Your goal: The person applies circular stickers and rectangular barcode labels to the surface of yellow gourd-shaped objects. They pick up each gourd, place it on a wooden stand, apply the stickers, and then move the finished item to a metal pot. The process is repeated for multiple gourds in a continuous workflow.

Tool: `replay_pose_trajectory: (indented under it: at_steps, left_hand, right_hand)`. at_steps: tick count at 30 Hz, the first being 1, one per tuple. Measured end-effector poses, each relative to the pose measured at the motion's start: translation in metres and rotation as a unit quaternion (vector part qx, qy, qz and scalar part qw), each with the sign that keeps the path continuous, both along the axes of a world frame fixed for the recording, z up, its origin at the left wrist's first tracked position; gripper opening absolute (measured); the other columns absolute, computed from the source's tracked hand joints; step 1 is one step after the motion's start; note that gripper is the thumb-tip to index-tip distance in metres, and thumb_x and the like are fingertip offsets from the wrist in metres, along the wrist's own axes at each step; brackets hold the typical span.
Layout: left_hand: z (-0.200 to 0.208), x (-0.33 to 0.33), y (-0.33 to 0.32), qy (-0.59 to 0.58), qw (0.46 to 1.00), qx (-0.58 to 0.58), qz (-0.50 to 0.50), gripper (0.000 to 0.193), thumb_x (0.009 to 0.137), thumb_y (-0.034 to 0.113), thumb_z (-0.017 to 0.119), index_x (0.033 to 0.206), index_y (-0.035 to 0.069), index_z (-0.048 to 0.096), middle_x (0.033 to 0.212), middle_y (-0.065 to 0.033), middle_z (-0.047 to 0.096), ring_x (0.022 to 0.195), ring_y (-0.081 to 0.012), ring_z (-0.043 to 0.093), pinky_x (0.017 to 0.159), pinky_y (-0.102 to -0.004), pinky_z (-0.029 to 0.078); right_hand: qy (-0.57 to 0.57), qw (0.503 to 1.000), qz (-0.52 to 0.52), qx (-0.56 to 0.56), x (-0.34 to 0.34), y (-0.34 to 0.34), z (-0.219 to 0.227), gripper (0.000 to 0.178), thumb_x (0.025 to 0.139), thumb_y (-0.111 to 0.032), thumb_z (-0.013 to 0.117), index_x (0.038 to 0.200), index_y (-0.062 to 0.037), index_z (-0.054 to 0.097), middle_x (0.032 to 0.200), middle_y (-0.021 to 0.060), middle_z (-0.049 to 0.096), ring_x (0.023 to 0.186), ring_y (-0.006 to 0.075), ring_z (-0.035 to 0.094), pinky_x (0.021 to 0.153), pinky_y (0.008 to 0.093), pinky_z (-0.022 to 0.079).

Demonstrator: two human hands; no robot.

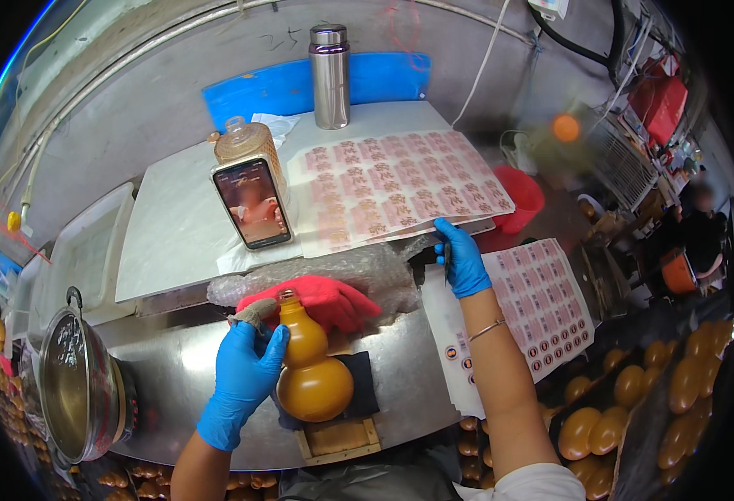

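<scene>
My left hand (241, 380), in a blue glove, is closed on a crumpled grey cloth (256, 312). Its thumb lies against the left side of a glossy yellow-brown gourd (317, 388). Double-bulbed and short-necked, the gourd rests on a dark folded cloth (357, 371) over a small wooden frame (342, 441). My right hand (464, 263), also blue-gloved, has its fingers closed around a thin dark tool, perhaps tweezers (447, 260). The index finger reaches the near edge of a large sheet of pink and gold stickers (392, 188). A second sticker sheet (538, 292) lies under the right forearm.
A phone (252, 203) leans on a glass bottle (246, 142); a steel flask (330, 79) stands behind. Pink gloves (325, 302) and bubble wrap (363, 269) lie beyond the gourd. At left is a pot of liquid (70, 392). Several gourds (592, 430) sit at lower right.
</scene>
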State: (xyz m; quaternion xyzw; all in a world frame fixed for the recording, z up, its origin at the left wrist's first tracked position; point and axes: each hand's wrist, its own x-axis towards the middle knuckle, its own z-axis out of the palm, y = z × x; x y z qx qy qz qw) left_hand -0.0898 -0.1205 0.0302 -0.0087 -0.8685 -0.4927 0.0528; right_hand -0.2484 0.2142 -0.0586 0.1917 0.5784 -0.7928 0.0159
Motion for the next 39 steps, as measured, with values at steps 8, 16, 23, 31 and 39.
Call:
replay_pose_trajectory:
  at_steps: [8, 16, 23, 31, 39]
  left_hand:
    - [-0.006, 0.003, -0.002, 0.036, 0.999, -0.005, -0.003, 0.034, 0.083, 0.012, 0.065, 0.115, 0.006, 0.056, 0.084, -0.0042, 0.056, 0.062, -0.0074, 0.051, 0.061, -0.0215, 0.046]
    - [-0.011, 0.009, 0.0, 0.045, 0.999, -0.004, 0.014, 0.033, 0.082, 0.013, 0.064, 0.114, 0.005, 0.057, 0.087, -0.0071, 0.057, 0.06, -0.0102, 0.053, 0.06, -0.0237, 0.046]
    - [-0.004, 0.019, -0.001, 0.032, 0.999, -0.013, 0.007, 0.032, 0.083, 0.016, 0.063, 0.113, 0.005, 0.058, 0.094, -0.0091, 0.059, 0.063, -0.0115, 0.054, 0.062, -0.0246, 0.047]
    - [-0.007, 0.02, -0.006, 0.071, 0.997, -0.018, -0.003, 0.028, 0.085, 0.01, 0.062, 0.112, 0.005, 0.058, 0.087, -0.0048, 0.06, 0.062, -0.0074, 0.056, 0.059, -0.0216, 0.047]
    - [-0.006, 0.016, -0.002, 0.085, 0.996, -0.036, -0.013, 0.026, 0.085, 0.01, 0.062, 0.11, 0.004, 0.059, 0.091, -0.0061, 0.06, 0.062, -0.008, 0.057, 0.059, -0.0218, 0.047]
  right_hand:
    - [0.008, 0.998, -0.047, -0.045, -0.016, -0.011, -0.005, 0.023, 0.082, -0.022, 0.063, 0.098, -0.006, 0.059, 0.085, 0.0046, 0.061, 0.062, 0.0115, 0.054, 0.049, 0.0255, 0.045]
    - [0.045, 0.981, -0.11, -0.15, -0.019, -0.038, -0.004, 0.016, 0.08, -0.021, 0.064, 0.087, -0.0071, 0.06, 0.074, 0.0019, 0.06, 0.063, 0.0125, 0.056, 0.054, 0.0263, 0.048]
    - [0.04, 0.986, -0.152, -0.063, 0.003, -0.018, -0.007, 0.031, 0.077, -0.042, 0.066, 0.075, -0.0138, 0.054, 0.07, -0.0008, 0.054, 0.055, 0.0103, 0.049, 0.045, 0.0245, 0.038]
    - [-0.064, 0.996, 0.059, -0.032, 0.004, -0.044, 0.039, 0.023, 0.08, -0.032, 0.066, 0.079, -0.0099, 0.058, 0.061, 0.0027, 0.056, 0.051, 0.0164, 0.053, 0.048, 0.0298, 0.043]
    - [-0.033, 0.998, 0.042, -0.038, -0.023, -0.026, 0.002, 0.029, 0.081, -0.031, 0.067, 0.082, -0.0022, 0.063, 0.067, 0.0084, 0.062, 0.055, 0.0184, 0.059, 0.051, 0.0333, 0.049]
